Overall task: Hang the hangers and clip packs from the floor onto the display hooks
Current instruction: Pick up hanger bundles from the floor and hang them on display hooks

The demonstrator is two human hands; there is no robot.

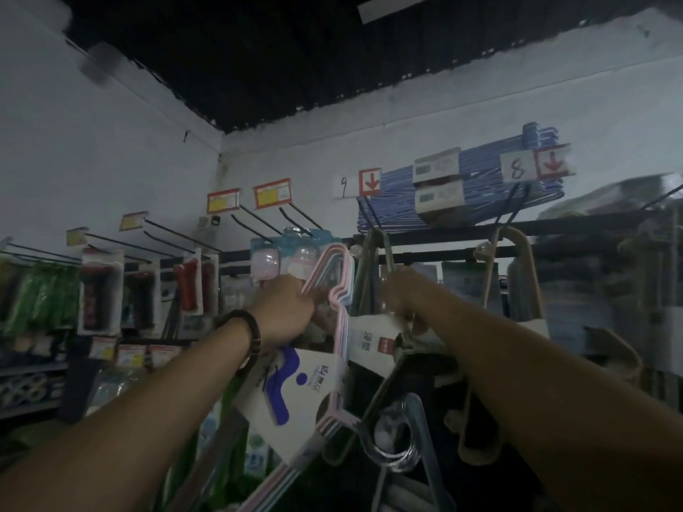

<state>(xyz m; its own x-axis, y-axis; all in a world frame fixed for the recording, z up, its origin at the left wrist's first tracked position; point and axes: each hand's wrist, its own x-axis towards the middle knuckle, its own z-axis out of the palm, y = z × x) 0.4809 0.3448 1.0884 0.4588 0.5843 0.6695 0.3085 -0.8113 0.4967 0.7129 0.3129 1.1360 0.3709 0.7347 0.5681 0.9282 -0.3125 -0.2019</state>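
Closest to us, both forearms reach up and away. Our left hand (284, 308) is closed round the necks of a pastel hanger pack (295, 386). The pack's long axis runs steeply from low near us up to its hook end, which points away and sits just above the knuckles. Our right hand (403, 293) grips the top of a beige hanger pack (373, 338), whose hook ends rise just beyond it. Past the left hand hangs a clip pack (273, 256) on a display hook (295, 221), whose prong points toward us and to the left. We judge the left hand nearer that prong. The pastel pack must go up and forward to slip over its tip. Farther back, blue hangers (480, 186) lie on the top shelf (554, 230).
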